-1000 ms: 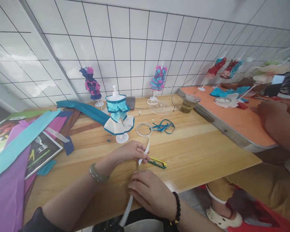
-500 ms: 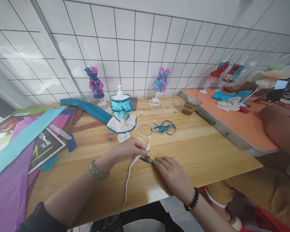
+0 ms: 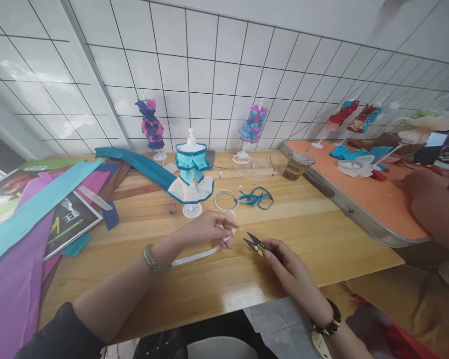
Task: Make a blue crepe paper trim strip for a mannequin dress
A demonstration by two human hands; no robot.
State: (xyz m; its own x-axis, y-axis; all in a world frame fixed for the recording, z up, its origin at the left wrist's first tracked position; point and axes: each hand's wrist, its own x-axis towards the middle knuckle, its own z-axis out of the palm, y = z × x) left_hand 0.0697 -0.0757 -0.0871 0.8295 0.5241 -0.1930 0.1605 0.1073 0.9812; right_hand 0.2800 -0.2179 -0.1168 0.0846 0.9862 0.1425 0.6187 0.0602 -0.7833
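My left hand pinches a narrow white strip, which trails left along the table beneath my wrist. In my right hand is a pair of thread snips, blades apart and pointing toward my left hand without touching the strip. Just beyond my left hand lies a white tape roll. Behind it to the left stands a small dress form in a pale dress with teal edging. Teal trimmings lie tangled right of the roll.
Crepe paper sheets and magazines cover the left side. Two dressed miniature forms stand by the tiled wall. A drink cup is near the orange table, where another person's arm reaches in from the right.
My right hand has lifted the snips from the tabletop, and their blades now stand apart. The strip's loose end has swung left under my left wrist.
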